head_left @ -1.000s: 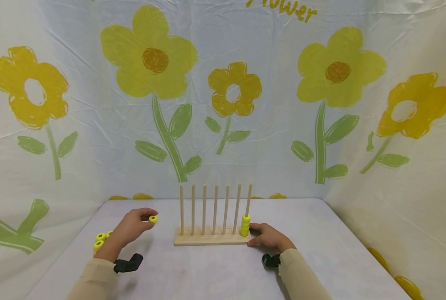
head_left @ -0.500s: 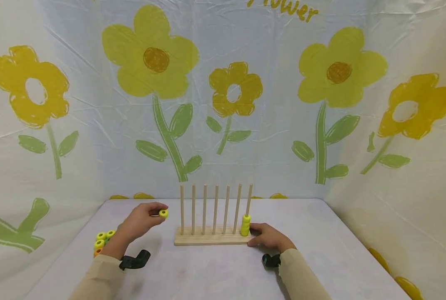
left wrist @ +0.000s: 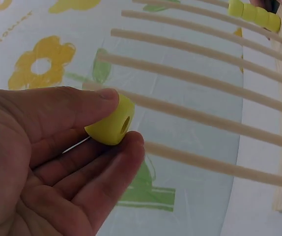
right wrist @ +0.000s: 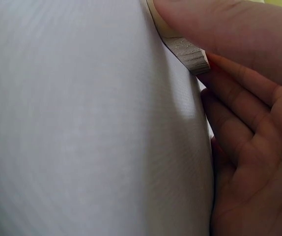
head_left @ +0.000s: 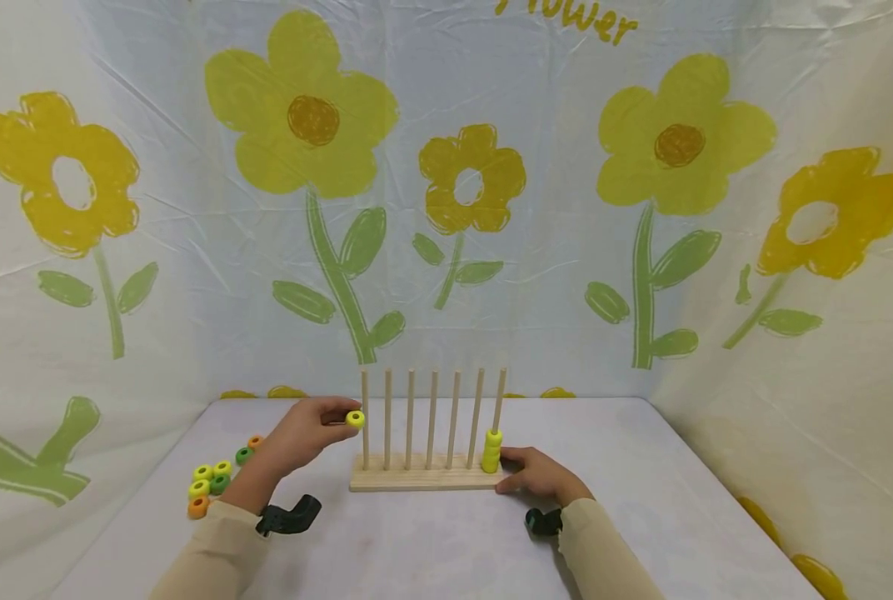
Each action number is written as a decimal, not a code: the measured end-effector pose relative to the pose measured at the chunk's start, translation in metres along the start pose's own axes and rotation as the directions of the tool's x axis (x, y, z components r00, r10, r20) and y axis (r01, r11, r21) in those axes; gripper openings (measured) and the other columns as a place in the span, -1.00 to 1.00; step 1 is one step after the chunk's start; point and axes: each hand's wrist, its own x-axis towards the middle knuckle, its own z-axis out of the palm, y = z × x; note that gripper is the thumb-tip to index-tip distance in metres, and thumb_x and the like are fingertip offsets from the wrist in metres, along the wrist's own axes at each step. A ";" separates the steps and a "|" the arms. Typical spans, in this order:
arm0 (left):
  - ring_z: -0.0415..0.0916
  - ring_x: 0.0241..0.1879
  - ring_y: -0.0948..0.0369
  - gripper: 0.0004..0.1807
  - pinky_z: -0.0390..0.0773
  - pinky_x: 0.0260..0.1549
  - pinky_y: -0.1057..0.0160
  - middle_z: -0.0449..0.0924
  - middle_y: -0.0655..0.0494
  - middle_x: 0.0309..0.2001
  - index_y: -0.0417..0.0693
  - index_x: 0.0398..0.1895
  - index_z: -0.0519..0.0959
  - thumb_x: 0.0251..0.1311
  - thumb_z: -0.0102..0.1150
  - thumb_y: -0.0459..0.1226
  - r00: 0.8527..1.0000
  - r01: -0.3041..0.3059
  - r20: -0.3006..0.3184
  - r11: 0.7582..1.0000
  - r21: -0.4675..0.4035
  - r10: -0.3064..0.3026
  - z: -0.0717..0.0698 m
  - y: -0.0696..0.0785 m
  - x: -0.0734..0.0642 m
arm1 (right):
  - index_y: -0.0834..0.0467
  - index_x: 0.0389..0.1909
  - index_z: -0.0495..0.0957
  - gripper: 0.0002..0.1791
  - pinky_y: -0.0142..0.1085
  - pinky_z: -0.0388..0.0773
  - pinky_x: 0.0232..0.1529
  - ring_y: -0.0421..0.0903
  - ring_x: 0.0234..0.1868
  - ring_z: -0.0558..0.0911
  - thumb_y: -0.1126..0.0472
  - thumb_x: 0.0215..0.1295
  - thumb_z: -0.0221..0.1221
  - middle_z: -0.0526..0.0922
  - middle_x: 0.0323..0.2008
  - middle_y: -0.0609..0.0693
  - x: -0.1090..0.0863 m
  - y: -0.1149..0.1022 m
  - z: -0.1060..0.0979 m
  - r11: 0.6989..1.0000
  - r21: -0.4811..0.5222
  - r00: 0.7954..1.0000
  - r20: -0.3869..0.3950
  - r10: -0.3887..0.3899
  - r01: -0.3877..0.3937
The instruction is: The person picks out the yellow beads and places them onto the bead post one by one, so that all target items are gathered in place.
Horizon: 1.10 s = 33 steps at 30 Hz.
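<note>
My left hand (head_left: 302, 440) pinches a yellow bead (head_left: 354, 419) between thumb and fingers, at the upper part of the leftmost peg of a wooden peg stand (head_left: 416, 479). In the left wrist view the bead (left wrist: 110, 124) shows its hole, facing toward the pegs. Several yellow beads (head_left: 491, 451) are stacked on the rightmost peg; the other pegs are bare. At the stand's right end my right hand (head_left: 542, 477) grips the base, thumb in front and fingers behind. The right wrist view shows the base's end (right wrist: 189, 55) between thumb and fingers.
Loose beads lie on the white tabletop (head_left: 416, 550) at the left: yellow beads (head_left: 202, 489), green beads (head_left: 219, 484) and orange beads (head_left: 198, 507), partly behind the left forearm. A flower-printed curtain (head_left: 544, 317) hangs behind the table and along its sides.
My left hand has carried the yellow bead rightward and slightly up, from beside the loose beads to the leftmost peg. More loose beads now show. The right hand and stand stay put.
</note>
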 end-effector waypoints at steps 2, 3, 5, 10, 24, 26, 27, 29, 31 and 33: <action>0.53 0.16 0.00 -0.53 0.62 0.02 0.09 0.54 -0.05 0.19 -0.05 0.20 0.53 0.22 0.28 -0.19 1.000 -0.008 0.005 1.000 0.008 0.008 0.002 0.004 0.002 | 0.11 0.32 0.42 -0.13 0.29 0.05 0.38 0.22 0.43 0.23 0.01 -0.09 0.47 0.38 0.37 0.13 0.000 0.000 0.000 1.000 0.003 1.000 0.004 0.002 -0.002; 0.53 0.16 0.00 -0.54 0.62 0.02 0.09 0.55 -0.03 0.18 -0.03 0.19 0.54 0.21 0.29 -0.18 1.000 -0.014 0.005 1.000 0.015 0.014 0.004 0.006 0.003 | 0.11 0.33 0.42 -0.13 0.28 0.06 0.38 0.22 0.43 0.23 0.01 -0.08 0.47 0.38 0.37 0.13 0.000 0.000 0.000 1.000 0.004 1.000 0.005 0.001 -0.001; 0.55 0.13 0.03 -0.56 0.62 0.01 0.09 0.57 0.01 0.16 0.01 0.16 0.57 0.19 0.30 -0.16 1.000 -0.027 0.003 0.999 0.029 0.027 0.007 0.010 0.005 | 0.10 0.33 0.42 -0.13 0.28 0.06 0.38 0.22 0.43 0.23 0.01 -0.08 0.47 0.38 0.37 0.12 -0.001 0.000 0.000 1.000 0.001 1.000 0.003 -0.001 0.001; 0.59 0.01 0.11 -0.59 0.64 -0.05 0.14 0.62 0.08 0.07 0.03 0.12 0.60 0.17 0.32 -0.17 0.999 -0.048 0.007 0.998 0.044 0.048 0.016 0.019 0.009 | 0.10 0.32 0.43 -0.15 0.29 0.06 0.37 0.23 0.42 0.24 0.02 -0.08 0.47 0.39 0.36 0.13 -0.001 0.000 -0.001 1.000 -0.007 1.000 0.002 -0.016 0.016; 0.61 0.04 0.09 -0.59 0.64 -0.03 0.13 0.61 0.05 0.08 -0.03 0.13 0.58 0.20 0.29 -0.21 0.993 -0.106 0.054 0.994 0.008 0.105 0.033 0.048 0.025 | 0.07 0.32 0.43 -0.14 0.30 0.06 0.37 0.22 0.43 0.24 -0.01 -0.08 0.47 0.39 0.37 0.11 0.002 0.003 0.000 1.000 -0.015 1.000 0.007 -0.009 0.010; 0.61 0.04 0.09 -0.59 0.64 -0.03 0.13 0.61 0.05 0.07 -0.04 0.13 0.58 0.20 0.29 -0.23 0.992 -0.112 0.057 0.994 0.005 0.112 0.035 0.053 0.027 | 0.07 0.32 0.43 -0.14 0.30 0.06 0.37 0.22 0.43 0.24 -0.02 -0.09 0.47 0.39 0.36 0.11 0.002 0.003 -0.001 1.000 -0.018 1.000 0.005 -0.006 0.006; 0.61 0.04 0.09 -0.58 0.64 -0.03 0.14 0.62 0.05 0.06 -0.05 0.14 0.57 0.20 0.30 -0.24 0.992 -0.116 0.058 0.993 0.005 0.115 0.037 0.056 0.028 | 0.07 0.32 0.43 -0.14 0.30 0.06 0.37 0.22 0.43 0.23 -0.02 -0.08 0.47 0.39 0.36 0.11 0.002 0.003 -0.001 1.000 -0.018 1.000 0.005 -0.006 0.006; 0.60 0.05 0.09 -0.57 0.63 -0.02 0.13 0.62 0.05 0.08 -0.06 0.15 0.56 0.20 0.29 -0.24 0.991 -0.122 0.059 0.992 0.010 0.122 0.038 0.061 0.029 | 0.06 0.32 0.43 -0.14 0.29 0.06 0.37 0.22 0.43 0.23 -0.02 -0.09 0.47 0.39 0.36 0.10 0.002 0.003 -0.001 1.000 -0.016 1.000 0.005 -0.006 0.006; 0.60 0.06 0.08 -0.56 0.63 -0.01 0.13 0.62 0.03 0.09 -0.08 0.17 0.55 0.20 0.29 -0.25 0.989 -0.136 0.062 0.991 0.015 0.135 0.040 0.065 0.031 | 0.07 0.32 0.43 -0.14 0.29 0.07 0.37 0.22 0.43 0.24 -0.01 -0.08 0.47 0.39 0.36 0.11 0.001 0.003 -0.001 1.000 -0.018 1.000 0.005 -0.010 0.010; 0.59 0.07 0.08 -0.56 0.63 0.00 0.13 0.60 0.01 0.11 -0.11 0.17 0.55 0.21 0.28 -0.25 0.987 -0.148 0.066 0.989 0.023 0.146 0.041 0.069 0.033 | 0.08 0.32 0.43 -0.14 0.29 0.06 0.37 0.22 0.43 0.23 -0.01 -0.08 0.47 0.39 0.36 0.12 0.000 0.002 -0.001 1.000 -0.014 1.000 0.008 -0.015 0.015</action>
